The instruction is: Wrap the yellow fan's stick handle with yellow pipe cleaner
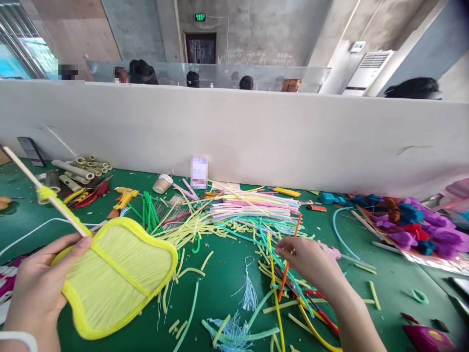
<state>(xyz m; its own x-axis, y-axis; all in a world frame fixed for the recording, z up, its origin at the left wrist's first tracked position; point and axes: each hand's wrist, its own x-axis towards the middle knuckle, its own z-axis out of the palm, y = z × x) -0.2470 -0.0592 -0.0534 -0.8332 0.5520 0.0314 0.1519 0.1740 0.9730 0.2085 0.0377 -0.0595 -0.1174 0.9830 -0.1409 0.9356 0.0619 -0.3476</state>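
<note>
My left hand grips a yellow hand fan where its pale wooden handle meets the fan face. The face has a thick fuzzy yellow rim, pale stringy filling and a band across the middle. Yellow fuzz wraps part of the handle. Over the loose stems, my right hand is closed, its fingertips bunched. What they hold, if anything, I cannot make out. An orange stem passes behind those fingers, beside a long yellow stem. Red-handled scissors lie partly covered below the hand.
Pink stems are piled centrally. Blue tassels and cut pieces litter the green table. A yellow glue gun, paper cup and bamboo tubes stand left. Purple fuzzy shapes lie right. A white partition runs behind.
</note>
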